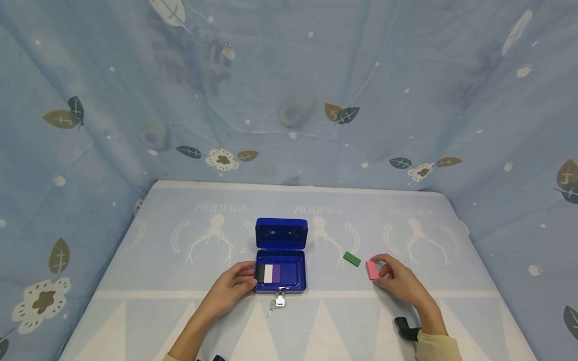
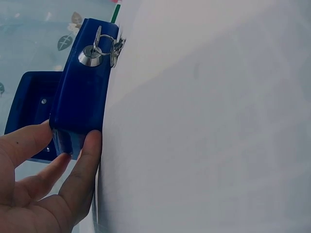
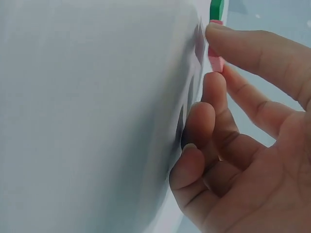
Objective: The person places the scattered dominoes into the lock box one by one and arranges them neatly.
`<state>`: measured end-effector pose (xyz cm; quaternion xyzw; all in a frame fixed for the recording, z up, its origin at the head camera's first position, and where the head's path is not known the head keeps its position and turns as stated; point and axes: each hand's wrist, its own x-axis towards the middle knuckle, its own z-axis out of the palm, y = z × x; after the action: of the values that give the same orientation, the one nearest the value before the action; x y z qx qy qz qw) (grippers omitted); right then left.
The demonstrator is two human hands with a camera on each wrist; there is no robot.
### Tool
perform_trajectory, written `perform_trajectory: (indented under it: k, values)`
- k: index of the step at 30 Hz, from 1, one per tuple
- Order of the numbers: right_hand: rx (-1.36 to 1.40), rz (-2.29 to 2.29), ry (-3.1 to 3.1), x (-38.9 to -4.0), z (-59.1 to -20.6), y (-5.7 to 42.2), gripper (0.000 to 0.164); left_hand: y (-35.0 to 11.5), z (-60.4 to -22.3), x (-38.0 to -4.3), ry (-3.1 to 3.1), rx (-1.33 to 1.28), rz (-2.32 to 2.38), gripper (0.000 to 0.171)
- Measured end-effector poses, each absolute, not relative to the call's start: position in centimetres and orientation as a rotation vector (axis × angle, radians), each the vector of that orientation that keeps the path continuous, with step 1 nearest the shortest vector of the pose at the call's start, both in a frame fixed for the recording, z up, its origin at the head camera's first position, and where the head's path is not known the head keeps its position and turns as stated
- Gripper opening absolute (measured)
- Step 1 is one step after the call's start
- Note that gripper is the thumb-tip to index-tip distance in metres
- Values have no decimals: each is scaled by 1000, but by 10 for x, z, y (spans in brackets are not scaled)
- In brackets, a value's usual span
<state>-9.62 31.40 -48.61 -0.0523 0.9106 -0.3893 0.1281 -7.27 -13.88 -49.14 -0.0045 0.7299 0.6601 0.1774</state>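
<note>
My left hand (image 1: 230,287) held the left end of the open blue box (image 1: 293,289); my right hand (image 1: 399,282) pinched the pink block (image 1: 372,270) near the green block (image 1: 351,258) on the table (image 1: 343,321).

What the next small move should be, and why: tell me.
Probably the right hand should lift the pink block toward the blue box: thumb and finger pinch the block, the lid stands open, bare floor shows beside the three blocks inside, and the left hand touches the box's side.
</note>
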Motion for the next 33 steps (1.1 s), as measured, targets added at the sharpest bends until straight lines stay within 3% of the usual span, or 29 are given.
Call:
perform_trajectory:
  k: [33]
  values:
    - [-314,-1266,2602,-95,-490,258,47,-138,-492,-73,2094,-8,1841,50]
